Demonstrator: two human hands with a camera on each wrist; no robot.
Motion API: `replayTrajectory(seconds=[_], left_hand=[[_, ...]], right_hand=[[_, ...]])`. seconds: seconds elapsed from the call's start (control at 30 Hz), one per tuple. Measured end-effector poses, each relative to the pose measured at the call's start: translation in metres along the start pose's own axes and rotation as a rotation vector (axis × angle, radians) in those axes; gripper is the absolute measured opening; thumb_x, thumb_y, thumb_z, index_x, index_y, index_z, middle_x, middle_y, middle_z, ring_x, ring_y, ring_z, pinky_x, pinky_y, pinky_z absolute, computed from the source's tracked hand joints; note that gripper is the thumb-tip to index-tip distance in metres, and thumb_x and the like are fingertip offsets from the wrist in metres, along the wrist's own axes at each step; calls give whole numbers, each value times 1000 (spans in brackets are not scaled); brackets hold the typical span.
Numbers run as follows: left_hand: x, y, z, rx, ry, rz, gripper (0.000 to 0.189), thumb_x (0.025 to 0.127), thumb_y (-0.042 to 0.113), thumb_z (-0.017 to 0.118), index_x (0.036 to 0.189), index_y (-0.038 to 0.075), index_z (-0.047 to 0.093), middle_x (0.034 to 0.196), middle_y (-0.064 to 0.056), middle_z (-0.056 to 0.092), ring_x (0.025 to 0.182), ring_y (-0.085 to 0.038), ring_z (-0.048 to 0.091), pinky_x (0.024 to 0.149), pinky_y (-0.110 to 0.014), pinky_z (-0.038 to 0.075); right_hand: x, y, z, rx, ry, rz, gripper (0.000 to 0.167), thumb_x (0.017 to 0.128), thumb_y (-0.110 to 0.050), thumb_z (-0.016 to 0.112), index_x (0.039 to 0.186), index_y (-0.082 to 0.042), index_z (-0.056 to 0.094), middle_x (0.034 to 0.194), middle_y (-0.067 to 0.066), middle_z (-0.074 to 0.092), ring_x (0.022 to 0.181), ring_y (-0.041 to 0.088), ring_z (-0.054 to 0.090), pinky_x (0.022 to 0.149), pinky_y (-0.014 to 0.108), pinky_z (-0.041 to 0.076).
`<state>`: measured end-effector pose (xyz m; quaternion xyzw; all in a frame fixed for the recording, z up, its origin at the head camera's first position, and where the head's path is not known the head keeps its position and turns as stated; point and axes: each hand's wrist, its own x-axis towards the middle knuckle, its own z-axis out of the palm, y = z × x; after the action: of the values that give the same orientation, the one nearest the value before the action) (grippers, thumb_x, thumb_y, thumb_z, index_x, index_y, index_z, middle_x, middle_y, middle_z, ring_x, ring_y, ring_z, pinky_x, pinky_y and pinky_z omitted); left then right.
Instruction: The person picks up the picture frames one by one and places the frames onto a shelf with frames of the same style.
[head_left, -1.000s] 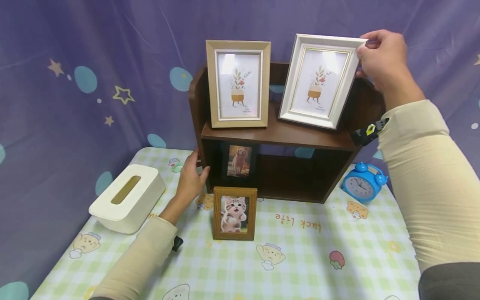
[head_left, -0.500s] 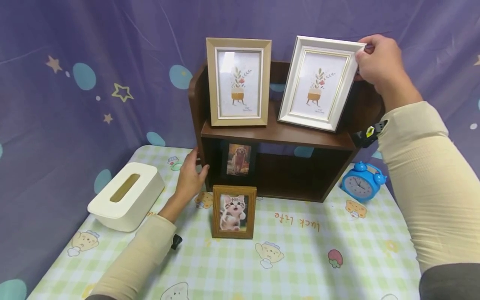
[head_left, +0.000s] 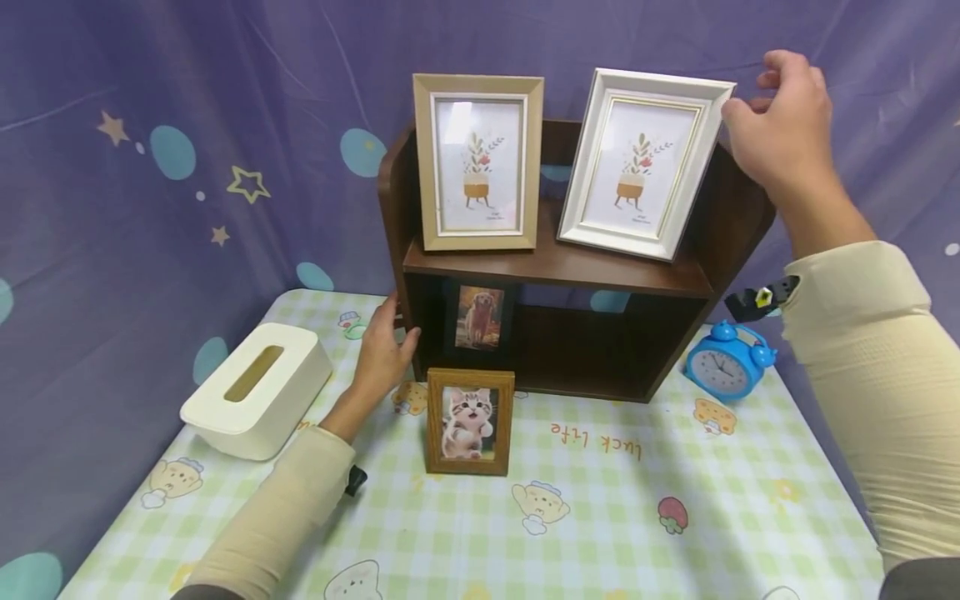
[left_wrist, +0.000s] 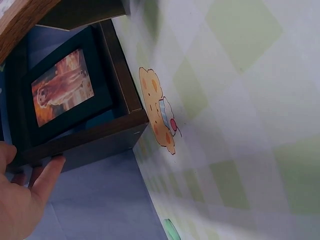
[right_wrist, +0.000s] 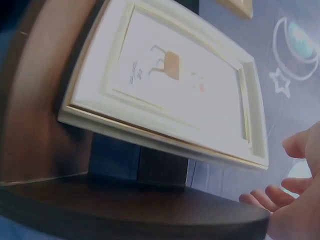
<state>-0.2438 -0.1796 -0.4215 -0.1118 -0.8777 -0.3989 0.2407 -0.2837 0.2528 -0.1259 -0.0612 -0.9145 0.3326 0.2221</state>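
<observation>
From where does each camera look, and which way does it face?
Head: worn there, looking forward and down at the shelf; left hand, right hand and sleeves show.
Left wrist: worn there, facing the dog frame and tablecloth; left hand at lower left.
Right wrist: worn there, facing the white frame; right hand at lower right.
Shared: the white frame appears in head and right wrist views.

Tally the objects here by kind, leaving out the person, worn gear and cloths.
Picture frames: 4 (beige frame, white frame, dark frame, brown frame)
Shelf: 1
Tissue box: 1
Alarm clock: 1
Total: 7
</observation>
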Motion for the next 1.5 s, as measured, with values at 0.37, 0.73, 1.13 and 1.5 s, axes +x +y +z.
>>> replayTrajectory(seconds=[0.37,0.73,1.13,1.5], left_hand=[[2,0,-1,-18,-15,-25,68,96,5,67,155,-2,35,139,-28,53,122,-43,59,106,-52,53],[1,1,3,-9,-8,-14,65,95,6,67,153,-3,38,138,-27,54,121,-43,60,106,-52,52],[0,1,2,11,0,-25,66,96,7,66,153,-3,36,139,-28,53,122,-44,59,108,-54,51],[0,2,3,4,1,-19,66,96,6,67,153,-3,37,140,-28,53,125,-43,57,108,-53,50]], right_hand=[[-61,21,20,160,208,-229,43,94,-21,57,135,-14,64,113,-21,54,106,-5,56,100,15,52],[-140,44,65,324,79,-534,26,91,0,65,115,-1,73,101,-10,65,90,-10,61,78,2,50],[-179,64,137,343,-346,-547,27,95,0,65,122,-3,67,114,10,69,98,18,68,82,8,54],[-218,82,208,526,-598,-322,43,98,-4,64,140,-6,55,129,18,60,111,31,65,93,28,59]])
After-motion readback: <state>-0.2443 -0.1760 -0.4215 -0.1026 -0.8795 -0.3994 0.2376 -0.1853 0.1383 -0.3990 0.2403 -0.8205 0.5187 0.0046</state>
